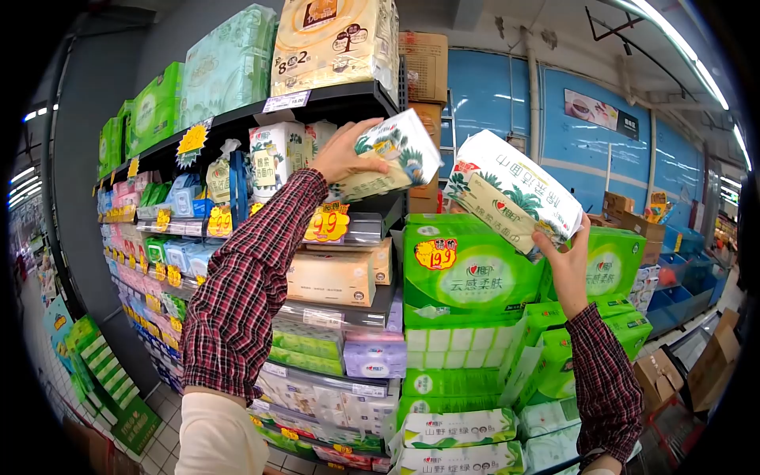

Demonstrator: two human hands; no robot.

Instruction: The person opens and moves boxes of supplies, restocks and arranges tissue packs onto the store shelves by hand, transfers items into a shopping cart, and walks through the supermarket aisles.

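My left hand (348, 154) is closed around a white tissue pack (402, 150) with a leafy print, at the end of the upper shelf. On the right, my right hand (566, 261) grips the lower corner of another white tissue pack (518, 194), which is tilted and has a beige band and green leaves. The two packs are held up apart from each other, above a stack of green tissue packs (467, 265). Similar white packs (277, 158) stand on the shelf left of my left hand. Plaid sleeves cover both forearms.
A dark shelf board (340, 95) bears a large beige tissue bundle (336, 43) above my left hand. A yellow price tag (326, 224) hangs below that hand. Cardboard boxes (424, 67) are stacked behind, and an open carton (659, 376) lies at the lower right.
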